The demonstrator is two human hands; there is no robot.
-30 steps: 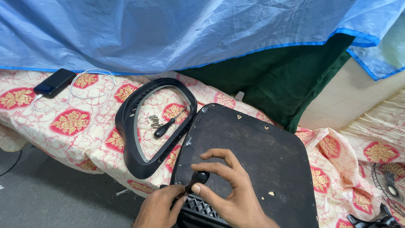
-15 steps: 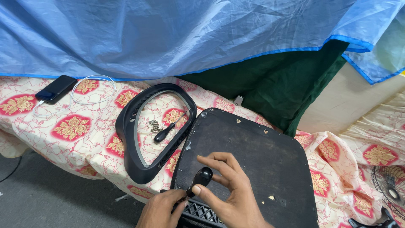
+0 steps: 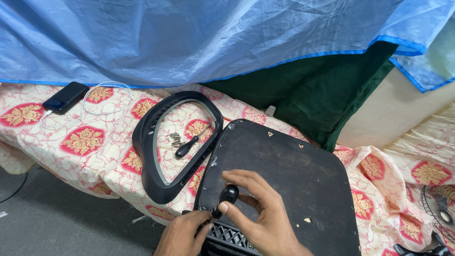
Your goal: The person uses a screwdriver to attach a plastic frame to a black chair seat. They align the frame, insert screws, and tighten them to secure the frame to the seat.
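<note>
- Right hand (image 3: 263,215) pinches a small black knob (image 3: 228,194) at the near edge of the black seat base (image 3: 284,175).
- Left hand (image 3: 182,234) is curled narrow at the grille (image 3: 227,234) below; what it holds, I cannot tell.
- The knob looks hard and smooth, best gripped round its head.
- Beyond it, a screwdriver (image 3: 187,147) and screws (image 3: 174,138) lie inside the black frame (image 3: 156,185).

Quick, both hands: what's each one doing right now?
Left hand: fingertips pinched at the base of the black knob, by the grille.
Right hand: closed around the black knob.
</note>
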